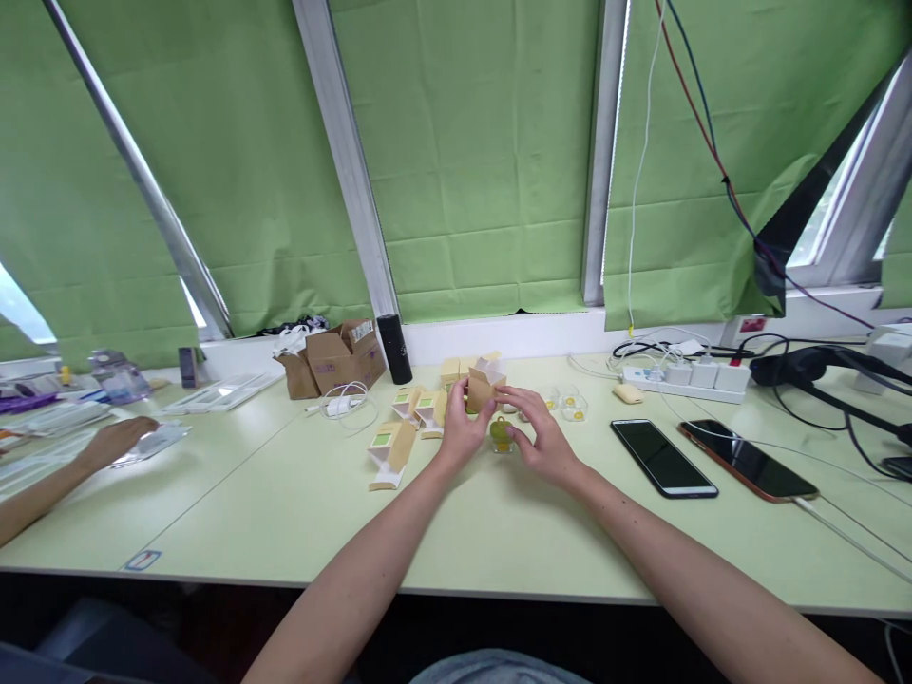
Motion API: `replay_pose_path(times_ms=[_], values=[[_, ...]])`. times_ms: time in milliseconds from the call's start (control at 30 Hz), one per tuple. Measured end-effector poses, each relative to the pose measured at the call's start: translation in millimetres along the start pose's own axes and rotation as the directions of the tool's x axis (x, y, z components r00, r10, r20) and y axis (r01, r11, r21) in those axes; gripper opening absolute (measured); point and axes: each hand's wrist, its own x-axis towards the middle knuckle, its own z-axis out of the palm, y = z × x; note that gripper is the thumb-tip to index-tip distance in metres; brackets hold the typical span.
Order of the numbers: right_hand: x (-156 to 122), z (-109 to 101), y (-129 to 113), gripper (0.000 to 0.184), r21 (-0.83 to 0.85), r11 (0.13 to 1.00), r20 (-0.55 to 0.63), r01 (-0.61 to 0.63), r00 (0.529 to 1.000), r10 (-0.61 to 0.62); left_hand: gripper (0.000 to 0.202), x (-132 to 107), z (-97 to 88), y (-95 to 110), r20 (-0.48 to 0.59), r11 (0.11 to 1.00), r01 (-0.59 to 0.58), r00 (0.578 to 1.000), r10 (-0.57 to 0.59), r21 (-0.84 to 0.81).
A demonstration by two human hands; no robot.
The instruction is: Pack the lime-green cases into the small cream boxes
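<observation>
My left hand (465,425) is closed round a small tan cardboard box (485,385), whose top flaps stand up and show a white inside. My right hand (542,439) has its fingers apart, the fingertips at the box's right edge. Its thumb is beside a small clear-based thing with a green top (501,435) on the table; whether they touch I cannot tell. Several similar open cartons with green labels lie left of my hands, among them a carton (390,454). Behind my right hand sits a clear tray with yellow spots (572,403), partly hidden.
A brown cardboard box (346,356) and a black cylinder (394,350) stand at the back. On the right lie a phone (662,458), another phone (748,461), a power strip (688,378) and cables. At far left another person's hand (123,442) touches a clear packet.
</observation>
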Motion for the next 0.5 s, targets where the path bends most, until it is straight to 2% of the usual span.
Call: replay_pose_path(times_ms=[133, 267, 333, 400, 500], values=[[-0.7, 2.2, 3.7, 0.049, -0.002, 0.999, 0.024, -0.05, 0.998, 0.05, 0.054, 8.3, -6.5, -7.2, -0.032, 0.997, 0.066, 0.997, -0.065, 0.033], [-4.6, 4.7, 13.2, 0.043, -0.161, 0.972, 0.057, -0.17, 0.982, 0.181, 0.04, 19.5, -18.2, -12.5, 0.021, 0.986, 0.163, 0.987, -0.162, -0.038], [-7.2, 5.6, 16.4, 0.044, -0.267, 0.926, 0.097, -0.267, 0.949, 0.301, 0.037, 25.6, -24.8, -13.9, 0.08, 0.969, 0.231, 0.971, -0.224, -0.093], [-9.0, 6.4, 17.7, 0.047, -0.348, 0.876, 0.155, -0.334, 0.901, 0.405, 0.045, 30.8, -31.3, -14.8, 0.155, 0.945, 0.298, 0.948, -0.277, -0.136], [-8.5, 6.3, 16.8, 0.043, -0.423, 0.841, 0.223, -0.338, 0.86, 0.458, 0.056, 33.9, -39.9, -16.7, 0.253, 0.937, 0.324, 0.924, -0.285, -0.129]])
